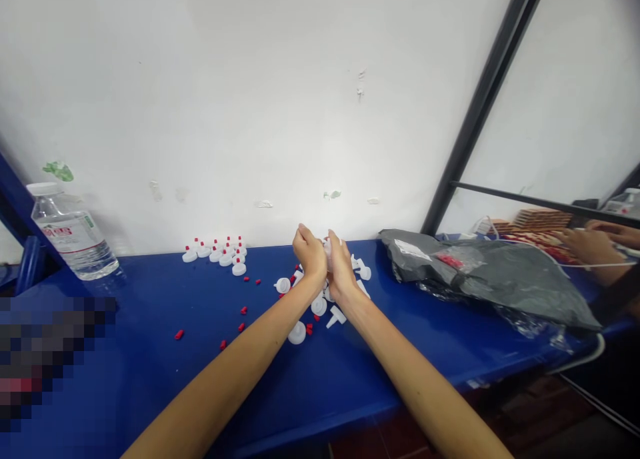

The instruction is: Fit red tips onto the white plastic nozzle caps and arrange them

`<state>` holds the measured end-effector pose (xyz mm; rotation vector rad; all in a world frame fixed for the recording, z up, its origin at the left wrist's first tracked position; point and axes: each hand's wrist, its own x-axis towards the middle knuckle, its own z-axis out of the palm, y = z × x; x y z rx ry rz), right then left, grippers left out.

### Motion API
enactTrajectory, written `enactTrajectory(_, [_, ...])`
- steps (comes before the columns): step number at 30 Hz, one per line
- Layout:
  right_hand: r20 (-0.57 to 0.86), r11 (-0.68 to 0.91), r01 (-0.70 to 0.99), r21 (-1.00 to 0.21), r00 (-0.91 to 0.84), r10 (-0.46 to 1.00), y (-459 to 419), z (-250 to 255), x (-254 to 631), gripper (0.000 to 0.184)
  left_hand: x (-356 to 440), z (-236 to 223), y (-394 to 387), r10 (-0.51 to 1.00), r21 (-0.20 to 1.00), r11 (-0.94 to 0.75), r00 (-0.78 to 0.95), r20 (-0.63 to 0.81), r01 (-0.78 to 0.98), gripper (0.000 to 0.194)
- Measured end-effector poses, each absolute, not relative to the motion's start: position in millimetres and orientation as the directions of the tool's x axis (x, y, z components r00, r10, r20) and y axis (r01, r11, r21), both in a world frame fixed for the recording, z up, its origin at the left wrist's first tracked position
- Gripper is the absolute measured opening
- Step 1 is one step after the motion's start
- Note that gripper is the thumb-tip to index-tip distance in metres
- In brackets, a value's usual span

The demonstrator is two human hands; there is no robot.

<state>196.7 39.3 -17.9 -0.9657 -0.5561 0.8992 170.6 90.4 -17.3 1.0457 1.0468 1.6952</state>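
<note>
My left hand [310, 256] and my right hand [342, 269] are cupped together at the back of the blue table, fingers curled. White plastic nozzle caps [328, 251] show between the palms; how many is hidden. Under and around the hands lies a loose heap of more white caps, among them a round cap [297, 333] and a cap on its side [337, 317]. Small red tips [309, 329] are mixed into the heap. To the left, a group of white caps with red tips [239, 267] stands upright near the wall.
Loose red tips [179, 334] are scattered on the blue table [150, 379]. A water bottle [75, 236] stands at the left. Grey plastic bags [520, 279] lie at the right, beside a black metal post [480, 106]. Another person's hands [595, 242] are at the far right.
</note>
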Motion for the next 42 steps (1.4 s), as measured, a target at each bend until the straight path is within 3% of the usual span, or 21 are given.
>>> enactTrajectory(6, [0.028, 0.274, -0.389, -0.879, 0.532, 0.846, 43.0, -19.4, 196.1, 0.030, 169.8, -15.2, 88.6, 0.946, 0.929, -0.270, -0.249, 0.207, -0.255, 0.042])
enactTrajectory(17, [0.058, 0.286, -0.413, -0.865, 0.484, 0.873, 38.8, -10.6, 202.9, 0.033, 162.4, 15.2, 84.6, 0.998, 0.873, 0.046, -0.023, -0.065, -0.486, 0.032])
enactTrajectory(30, [0.045, 0.296, -0.412, -0.862, 0.519, 0.854, 41.8, -8.8, 209.8, 0.033, 166.1, 18.0, 81.7, 0.992, 0.818, 0.076, -0.038, -0.119, -0.571, 0.024])
enactTrajectory(37, [0.043, 0.321, -0.392, -0.862, 0.575, 0.817, 43.1, -7.3, 214.6, 0.033, 159.5, 18.9, 88.1, 0.988, 0.845, 0.126, -0.012, -0.155, -0.520, 0.021])
enactTrajectory(42, [0.070, 0.346, -0.355, -0.868, 0.602, 0.795, 43.2, -4.6, 219.6, 0.036, 161.7, 7.1, 91.4, 0.987, 0.933, 0.156, 0.089, -0.135, -0.323, 0.020])
